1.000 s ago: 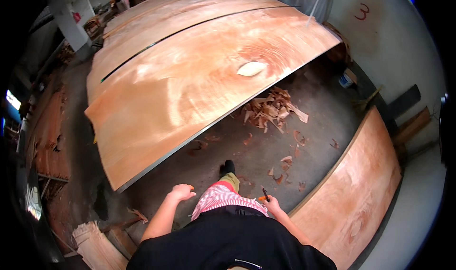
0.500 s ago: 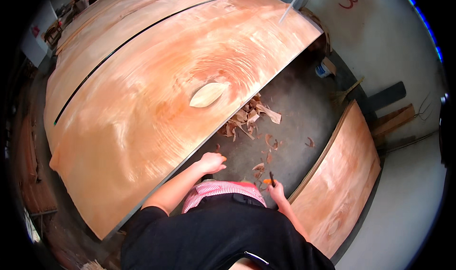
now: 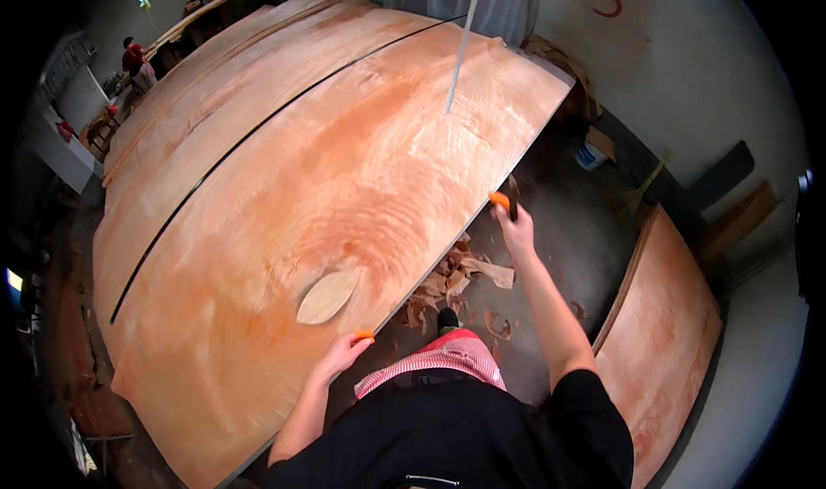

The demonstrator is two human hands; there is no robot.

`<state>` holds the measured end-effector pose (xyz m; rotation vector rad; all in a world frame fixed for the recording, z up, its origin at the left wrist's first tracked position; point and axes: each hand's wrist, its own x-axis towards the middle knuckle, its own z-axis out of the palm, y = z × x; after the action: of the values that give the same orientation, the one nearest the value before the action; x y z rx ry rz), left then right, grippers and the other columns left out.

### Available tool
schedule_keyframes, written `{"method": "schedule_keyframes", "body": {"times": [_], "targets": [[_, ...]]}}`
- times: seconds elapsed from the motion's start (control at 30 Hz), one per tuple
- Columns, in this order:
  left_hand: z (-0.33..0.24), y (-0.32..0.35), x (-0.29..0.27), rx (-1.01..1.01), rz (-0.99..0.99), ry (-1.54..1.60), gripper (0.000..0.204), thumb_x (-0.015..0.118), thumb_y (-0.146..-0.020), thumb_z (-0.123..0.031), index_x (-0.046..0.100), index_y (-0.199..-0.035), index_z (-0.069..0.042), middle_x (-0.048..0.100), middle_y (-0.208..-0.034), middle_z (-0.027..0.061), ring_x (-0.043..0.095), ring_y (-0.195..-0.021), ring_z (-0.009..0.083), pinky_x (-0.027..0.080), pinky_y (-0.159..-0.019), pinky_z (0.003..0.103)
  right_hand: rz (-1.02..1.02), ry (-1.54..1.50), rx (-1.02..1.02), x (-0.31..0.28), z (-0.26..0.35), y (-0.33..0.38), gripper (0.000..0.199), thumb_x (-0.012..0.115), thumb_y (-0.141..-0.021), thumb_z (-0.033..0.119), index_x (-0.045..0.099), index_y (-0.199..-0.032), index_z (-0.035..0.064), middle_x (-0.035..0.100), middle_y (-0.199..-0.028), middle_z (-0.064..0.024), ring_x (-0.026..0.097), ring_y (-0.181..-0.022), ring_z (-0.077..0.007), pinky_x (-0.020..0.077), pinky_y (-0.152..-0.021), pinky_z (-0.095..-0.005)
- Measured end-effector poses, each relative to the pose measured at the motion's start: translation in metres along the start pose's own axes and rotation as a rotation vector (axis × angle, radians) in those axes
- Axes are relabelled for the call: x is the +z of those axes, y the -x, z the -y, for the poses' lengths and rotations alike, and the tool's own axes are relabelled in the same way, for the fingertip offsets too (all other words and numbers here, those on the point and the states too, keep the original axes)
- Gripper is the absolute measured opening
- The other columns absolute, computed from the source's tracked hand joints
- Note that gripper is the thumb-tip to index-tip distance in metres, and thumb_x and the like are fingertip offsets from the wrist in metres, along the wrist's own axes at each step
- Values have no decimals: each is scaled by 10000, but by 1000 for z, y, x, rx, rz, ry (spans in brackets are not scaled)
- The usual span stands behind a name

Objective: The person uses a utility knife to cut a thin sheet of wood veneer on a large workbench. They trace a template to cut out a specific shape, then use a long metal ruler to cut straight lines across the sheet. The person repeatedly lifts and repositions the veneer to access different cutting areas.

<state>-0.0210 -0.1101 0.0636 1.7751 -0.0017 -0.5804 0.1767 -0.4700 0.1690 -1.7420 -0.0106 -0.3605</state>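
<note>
A broad sheet of reddish-tan wood veneer (image 3: 224,265) lies on a large stack in front of me. At its near edge my left hand (image 3: 344,353) is closed, with orange at the fingertips; whether that is a held piece or a finger cover I cannot tell. Farther right along the same edge, my right hand (image 3: 518,235) grips a slim dark tool (image 3: 514,209), its blade or tip not discernible. Orange shows at those fingertips too. A pale leaf-shaped piece of wood (image 3: 328,297) lies on the sheet, beyond my left hand. Across the sheet runs a long black strip (image 3: 225,156).
Torn veneer scraps (image 3: 452,274) litter the floor beside the stack. On the right, a second stack of sheets (image 3: 658,326) stands near the wall, with a bucket (image 3: 591,153) and a broom (image 3: 645,188) behind. Another person (image 3: 133,59) is at the far left.
My right hand has swung forward and up from beside my body to the sheet's edge with the dark tool. The left hand has moved left and down to the edge. The view has shifted.
</note>
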Motion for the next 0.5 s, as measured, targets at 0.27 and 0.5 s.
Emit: {"method": "schedule_keyframes", "body": {"times": [0.27, 0.5], "targets": [[-94, -60, 70, -85, -173, 233, 290, 480, -849, -111, 487, -1116, 0, 579, -986, 47, 521, -874, 83, 402, -792, 205, -72, -230, -224, 59, 36, -260, 338, 578, -786, 216, 541, -1023, -21, 596, -812, -26, 520, -732, -48, 406, -633, -184], [-123, -76, 85, -136, -239, 163, 301, 482, -853, -131, 476, -1123, 2, 566, -1015, 50, 523, -882, 88, 405, -798, 216, 166, -536, -141, 52, 52, -253, 222, 548, -824, 175, 572, -952, -4, 600, -793, -34, 537, -691, -78, 424, -633, -210]]}}
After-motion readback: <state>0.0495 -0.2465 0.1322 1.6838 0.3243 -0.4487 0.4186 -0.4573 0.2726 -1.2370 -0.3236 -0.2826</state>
